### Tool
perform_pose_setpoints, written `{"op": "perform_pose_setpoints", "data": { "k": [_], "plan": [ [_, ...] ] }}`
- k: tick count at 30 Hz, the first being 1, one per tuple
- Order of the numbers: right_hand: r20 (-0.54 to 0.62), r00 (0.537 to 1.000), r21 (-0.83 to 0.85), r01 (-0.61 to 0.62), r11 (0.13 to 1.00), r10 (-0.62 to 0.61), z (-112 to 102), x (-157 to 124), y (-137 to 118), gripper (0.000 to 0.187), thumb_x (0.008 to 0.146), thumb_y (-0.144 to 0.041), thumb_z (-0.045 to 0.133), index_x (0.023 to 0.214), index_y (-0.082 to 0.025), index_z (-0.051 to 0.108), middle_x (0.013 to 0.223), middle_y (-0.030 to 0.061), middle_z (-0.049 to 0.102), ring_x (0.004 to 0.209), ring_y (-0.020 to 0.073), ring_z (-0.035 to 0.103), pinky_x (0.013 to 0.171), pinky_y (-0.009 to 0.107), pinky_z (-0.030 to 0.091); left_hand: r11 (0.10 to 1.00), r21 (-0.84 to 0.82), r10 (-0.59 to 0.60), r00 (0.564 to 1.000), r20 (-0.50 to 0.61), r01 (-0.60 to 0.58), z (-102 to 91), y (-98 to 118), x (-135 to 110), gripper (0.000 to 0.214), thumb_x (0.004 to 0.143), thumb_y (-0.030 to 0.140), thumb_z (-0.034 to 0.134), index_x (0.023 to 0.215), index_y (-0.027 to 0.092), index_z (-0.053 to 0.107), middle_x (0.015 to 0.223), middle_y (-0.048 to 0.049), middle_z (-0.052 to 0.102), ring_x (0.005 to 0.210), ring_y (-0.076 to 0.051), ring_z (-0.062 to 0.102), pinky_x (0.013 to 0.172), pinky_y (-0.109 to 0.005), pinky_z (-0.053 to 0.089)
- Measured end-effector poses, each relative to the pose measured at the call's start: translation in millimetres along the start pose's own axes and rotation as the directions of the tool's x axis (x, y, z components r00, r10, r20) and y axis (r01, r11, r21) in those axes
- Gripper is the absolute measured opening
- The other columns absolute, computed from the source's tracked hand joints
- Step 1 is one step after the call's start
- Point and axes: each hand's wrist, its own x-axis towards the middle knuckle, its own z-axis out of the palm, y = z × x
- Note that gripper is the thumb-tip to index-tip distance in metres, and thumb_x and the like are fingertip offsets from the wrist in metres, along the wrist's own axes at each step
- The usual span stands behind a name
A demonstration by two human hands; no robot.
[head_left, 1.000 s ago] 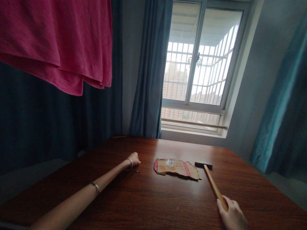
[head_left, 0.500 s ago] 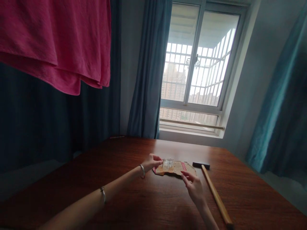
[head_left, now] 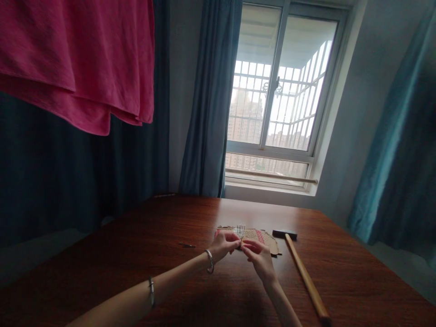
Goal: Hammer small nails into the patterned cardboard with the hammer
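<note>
A flat patterned piece, pinkish at its ends with dark speckles, lies on the brown table. Several thin dark pins or nails stand upright in it. At its near edge my left hand and my right hand meet, fingertips almost touching. Both are closed in a pinch around something small and yellowish, too small to name. My hands cover part of the piece's near side. A few thin dark pins or nails lie flat on the table, left of my left hand.
A hammer with a wooden handle and black head lies to the right, close to my right forearm. The wooden table reaches back to a window with blue curtains. A pink cloth hangs at upper left.
My left hand has moved right and nearer to me, and my right hand left, bringing their fingertips together. The thin dark pieces on the table at left now show; my left forearm covered that spot.
</note>
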Motion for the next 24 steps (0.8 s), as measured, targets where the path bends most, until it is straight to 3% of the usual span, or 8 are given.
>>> {"op": "perform_pose_setpoints", "data": {
  "k": [8, 12, 15, 18, 24],
  "plan": [
    [0.051, 0.995, -0.09, 0.093, 0.992, -0.089, -4.1, 18.0, 0.3, 0.038, 0.064, -0.047, 0.063, 0.081, -0.014, 0.07, 0.071, 0.009, 0.071, 0.068, 0.0232, 0.064, 0.054, 0.029, 0.048, 0.999, 0.04, 0.002, 1.0, -0.018, -0.002, 10.1, -14.9, 13.7, 0.024, 0.065, 0.037, 0.061, 0.067, 0.013, 0.066, 0.056, -0.0036, 0.059, 0.044, -0.01, 0.046, 0.042, -0.021, 0.032],
    [0.006, 0.993, -0.196, 0.119, 0.973, -0.121, -17.1, 45.2, 12.8, 0.03, 0.065, -0.04, 0.061, 0.078, -0.014, 0.07, 0.071, 0.0081, 0.07, 0.067, 0.0215, 0.063, 0.056, 0.028, 0.049, 0.996, 0.072, 0.059, 0.983, -0.174, -0.047, 7.2, -12.6, 26.3, 0.029, 0.066, 0.041, 0.058, 0.069, 0.013, 0.065, 0.059, -0.0023, 0.06, 0.053, -0.012, 0.051, 0.049, -0.021, 0.037],
    [-0.062, 0.994, -0.202, 0.074, 0.977, -0.088, -28.4, 71.9, 27.3, 0.03, 0.064, -0.038, 0.06, 0.079, -0.012, 0.068, 0.069, 0.0081, 0.069, 0.061, 0.0193, 0.062, 0.05, 0.026, 0.047, 0.994, 0.001, 0.1, 0.927, -0.361, -0.106, -1.1, -14.5, 46.7, 0.033, 0.069, 0.044, 0.052, 0.071, 0.013, 0.064, 0.059, -0.0017, 0.058, 0.055, -0.012, 0.051, 0.052, -0.021, 0.039],
    [-0.078, 0.993, -0.21, 0.067, 0.975, -0.085, -33.9, 95.8, 41.6, 0.033, 0.064, -0.041, 0.06, 0.078, -0.012, 0.067, 0.067, 0.0086, 0.069, 0.06, 0.0195, 0.061, 0.049, 0.027, 0.046, 0.98, -0.132, 0.067, 0.878, -0.473, -0.146, -8.7, -27.2, 75.9, 0.036, 0.07, 0.043, 0.048, 0.072, 0.011, 0.063, 0.057, -0.0018, 0.055, 0.052, -0.011, 0.05, 0.05, -0.022, 0.039],
    [-0.045, 0.99, -0.263, 0.119, 0.957, -0.135, -30.6, 122.8, 62.4, 0.029, 0.065, -0.039, 0.059, 0.075, -0.013, 0.068, 0.071, 0.0087, 0.07, 0.069, 0.0208, 0.063, 0.066, 0.031, 0.049, 0.944, -0.314, -0.077, 0.858, -0.508, -0.102, -4.3, -65.2, 118.0, 0.036, 0.068, 0.044, 0.048, 0.072, 0.01, 0.061, 0.055, -0.0027, 0.055, 0.048, -0.012, 0.051, 0.047, -0.023, 0.041]
  ]
}}
